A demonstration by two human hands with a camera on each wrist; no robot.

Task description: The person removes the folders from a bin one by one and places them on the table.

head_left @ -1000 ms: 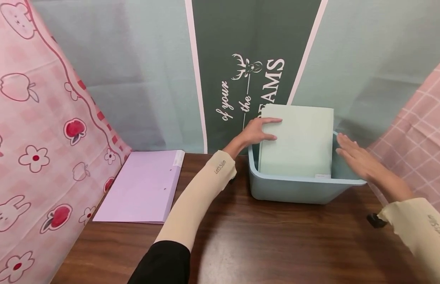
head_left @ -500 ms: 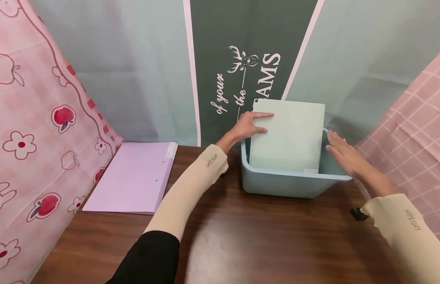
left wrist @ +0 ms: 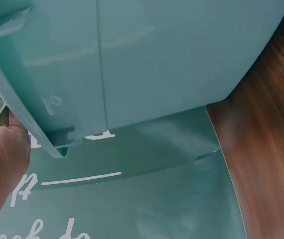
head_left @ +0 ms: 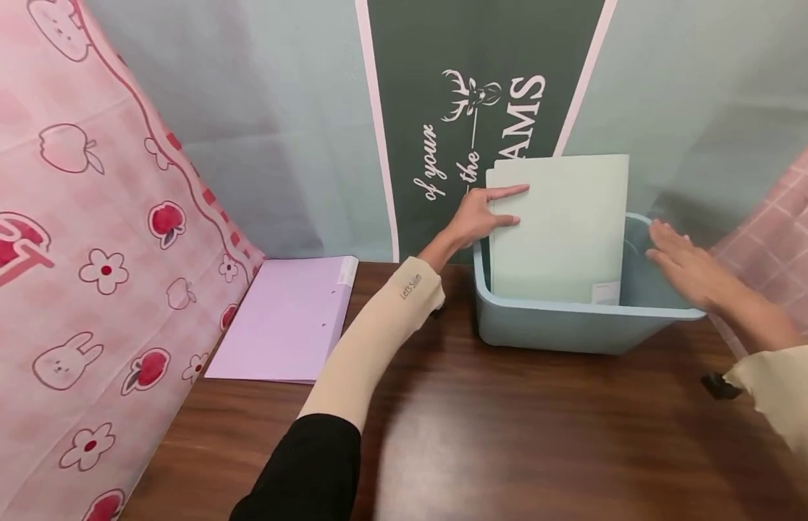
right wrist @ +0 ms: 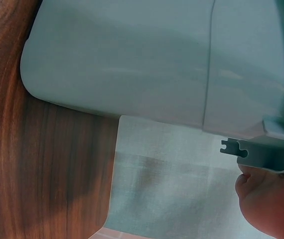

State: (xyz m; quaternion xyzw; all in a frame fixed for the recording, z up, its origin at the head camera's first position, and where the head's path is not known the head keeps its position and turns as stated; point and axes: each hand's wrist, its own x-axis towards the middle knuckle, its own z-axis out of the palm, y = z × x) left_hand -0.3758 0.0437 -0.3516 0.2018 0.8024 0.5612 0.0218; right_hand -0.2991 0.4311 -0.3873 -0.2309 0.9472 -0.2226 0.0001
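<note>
Pale green file folders (head_left: 563,231) stand upright inside a blue plastic bin (head_left: 547,329), a white label low on the front one. At their left edge, my left hand (head_left: 476,217) grips the folders, its index finger and thumb lying across the front face. The left wrist view has that hand (left wrist: 5,159) beside the bin's rim, a thin folder edge between its fingers. My right hand (head_left: 691,264) is at the bin's right side with its fingers straight, at the rim. In the right wrist view part of it (right wrist: 271,199) shows below the rim.
A lilac folder (head_left: 280,318) with a white label lies flat on the wooden table (head_left: 495,434) to the left. Pink printed cloth (head_left: 104,195) hangs at the left, grey-green cloth (head_left: 267,130) behind the bin. Pink checked cloth (head_left: 782,246) is close on the right.
The front green folder has risen slightly in the bin, showing more of its label and a stepped edge at its left. Both hands keep about the same places; the head view has shifted.
</note>
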